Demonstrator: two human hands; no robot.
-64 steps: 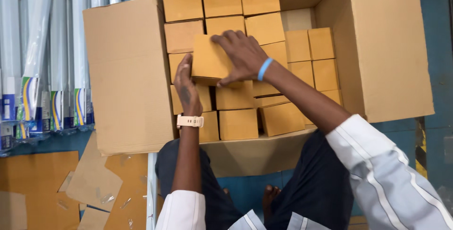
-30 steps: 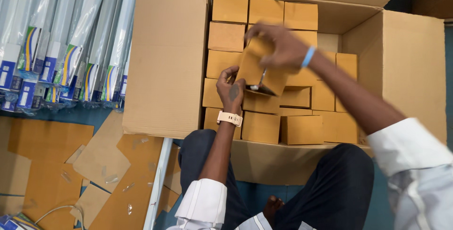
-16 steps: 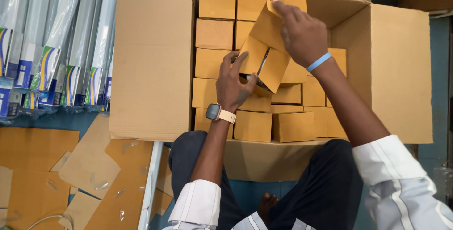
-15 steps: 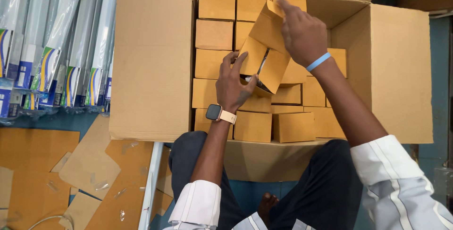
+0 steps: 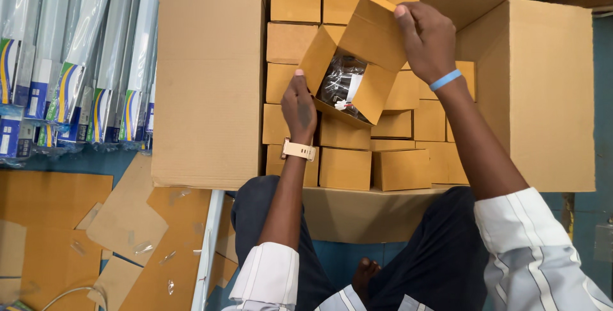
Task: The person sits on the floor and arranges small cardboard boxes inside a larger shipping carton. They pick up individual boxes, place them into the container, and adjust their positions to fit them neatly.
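small box: little tan carton (image 5: 357, 62), lid flap up, held between both hands above the big carton (image 5: 549, 94)
inside: something shiny in clear wrap (image 5: 341, 84), can't tell what
left hand (image 5: 299, 103): fingers closed on the box's lower-left edge
right hand (image 5: 426, 39): pinching the flap open
below hands: rows of matching small boxes (image 5: 345, 167)
far left: tube packs (image 5: 96, 55)
risk: box is tilted open-side down-ish, so I'd guess the wrapped thing could slide out
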